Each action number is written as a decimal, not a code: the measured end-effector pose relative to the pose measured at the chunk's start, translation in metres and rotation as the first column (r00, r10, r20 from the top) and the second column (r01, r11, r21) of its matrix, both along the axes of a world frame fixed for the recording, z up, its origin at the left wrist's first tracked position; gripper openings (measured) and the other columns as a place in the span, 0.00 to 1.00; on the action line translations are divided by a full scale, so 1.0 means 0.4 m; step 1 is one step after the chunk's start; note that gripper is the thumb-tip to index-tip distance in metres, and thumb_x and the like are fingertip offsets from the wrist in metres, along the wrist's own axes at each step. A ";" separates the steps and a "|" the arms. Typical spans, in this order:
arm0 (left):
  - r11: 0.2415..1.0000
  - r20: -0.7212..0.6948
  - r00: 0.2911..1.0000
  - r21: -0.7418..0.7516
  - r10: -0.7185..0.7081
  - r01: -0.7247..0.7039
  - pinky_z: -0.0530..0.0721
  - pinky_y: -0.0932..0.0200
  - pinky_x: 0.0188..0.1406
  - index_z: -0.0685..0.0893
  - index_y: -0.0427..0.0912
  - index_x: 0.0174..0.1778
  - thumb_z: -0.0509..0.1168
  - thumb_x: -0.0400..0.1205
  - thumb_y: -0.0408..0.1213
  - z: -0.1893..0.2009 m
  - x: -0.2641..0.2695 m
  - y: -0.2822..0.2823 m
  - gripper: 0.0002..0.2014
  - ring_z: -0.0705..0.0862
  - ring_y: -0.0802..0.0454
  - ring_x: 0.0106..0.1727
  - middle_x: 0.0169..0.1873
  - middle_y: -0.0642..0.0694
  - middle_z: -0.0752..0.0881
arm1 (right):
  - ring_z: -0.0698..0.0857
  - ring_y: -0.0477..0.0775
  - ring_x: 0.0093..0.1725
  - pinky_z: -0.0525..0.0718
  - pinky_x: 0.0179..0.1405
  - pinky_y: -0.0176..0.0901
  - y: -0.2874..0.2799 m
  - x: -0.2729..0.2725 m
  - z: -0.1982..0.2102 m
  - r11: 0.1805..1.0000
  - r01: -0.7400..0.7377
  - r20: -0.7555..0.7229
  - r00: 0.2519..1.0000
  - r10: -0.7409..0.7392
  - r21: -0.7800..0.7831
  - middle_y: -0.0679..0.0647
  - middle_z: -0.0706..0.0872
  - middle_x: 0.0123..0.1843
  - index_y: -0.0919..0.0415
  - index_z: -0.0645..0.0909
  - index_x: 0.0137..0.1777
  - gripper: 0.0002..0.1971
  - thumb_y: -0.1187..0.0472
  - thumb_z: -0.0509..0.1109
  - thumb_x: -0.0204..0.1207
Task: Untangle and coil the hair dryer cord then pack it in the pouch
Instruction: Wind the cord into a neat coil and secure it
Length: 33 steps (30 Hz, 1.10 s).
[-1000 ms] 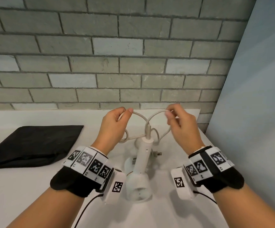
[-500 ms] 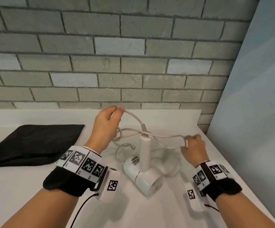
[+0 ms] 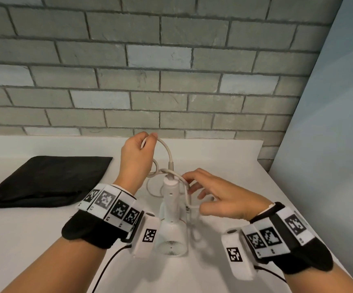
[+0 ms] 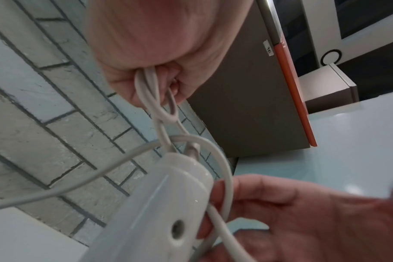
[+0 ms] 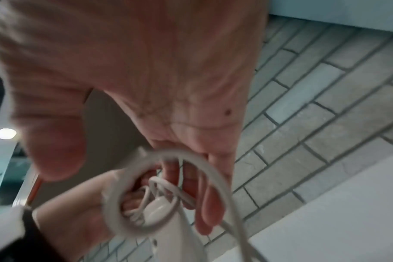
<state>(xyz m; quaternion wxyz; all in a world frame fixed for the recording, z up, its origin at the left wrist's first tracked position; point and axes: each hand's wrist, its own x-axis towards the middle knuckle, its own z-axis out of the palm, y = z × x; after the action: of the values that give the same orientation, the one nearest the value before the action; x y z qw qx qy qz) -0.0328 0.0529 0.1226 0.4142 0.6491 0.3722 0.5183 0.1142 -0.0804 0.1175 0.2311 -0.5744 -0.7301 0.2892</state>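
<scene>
The white hair dryer lies on the table between my wrists, its handle pointing away from me. Its white cord rises from the handle end. My left hand is raised behind the handle and grips several loops of the cord in its curled fingers. My right hand is beside the handle top with fingers spread and straight. A strand of cord runs across those fingers. The black pouch lies flat at the left.
A grey brick wall stands close behind the table. A pale blue panel borders the table's right side. Black cables trail from both wrist cameras over the near table surface.
My right hand has come back left from the table's right side to the dryer handle and its fingers have spread. The dryer has turned its rear grille toward me. My left hand keeps its grip.
</scene>
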 end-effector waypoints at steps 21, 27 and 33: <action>0.999 -0.052 0.997 0.018 0.048 -0.047 0.58 0.56 0.26 0.67 0.41 0.26 0.60 0.79 0.44 0.004 -0.054 0.015 0.17 0.57 0.50 0.25 0.24 0.44 0.62 | 0.83 0.59 0.25 0.80 0.25 0.41 0.043 0.325 -0.283 0.193 0.945 -0.313 0.105 -0.944 -0.263 0.64 0.82 0.32 0.68 0.82 0.35 0.18 0.57 0.60 0.80; 0.998 -0.059 0.998 0.056 0.014 -0.011 0.59 0.56 0.26 0.65 0.42 0.26 0.60 0.80 0.43 0.011 -0.040 0.004 0.19 0.58 0.50 0.24 0.23 0.45 0.62 | 0.69 0.71 0.68 0.66 0.67 0.45 0.050 0.235 -0.186 0.515 0.835 0.091 0.507 -0.857 0.196 0.72 0.67 0.68 0.67 0.67 0.73 0.29 0.74 0.59 0.69; 0.996 -0.073 0.997 0.079 -0.029 0.035 0.58 0.56 0.25 0.63 0.45 0.23 0.60 0.80 0.43 0.020 -0.019 -0.009 0.20 0.58 0.51 0.23 0.22 0.46 0.62 | 0.77 0.41 0.49 0.74 0.51 0.26 0.069 -0.011 -0.005 0.816 0.285 0.009 0.942 -0.335 0.503 0.49 0.75 0.56 0.57 0.74 0.68 0.17 0.58 0.61 0.79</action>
<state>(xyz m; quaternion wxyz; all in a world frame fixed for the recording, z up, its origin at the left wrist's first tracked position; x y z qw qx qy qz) -0.0406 0.0495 0.1307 0.3824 0.6892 0.3553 0.5025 0.1100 -0.0527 0.1154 0.3784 -0.6207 -0.6863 0.0229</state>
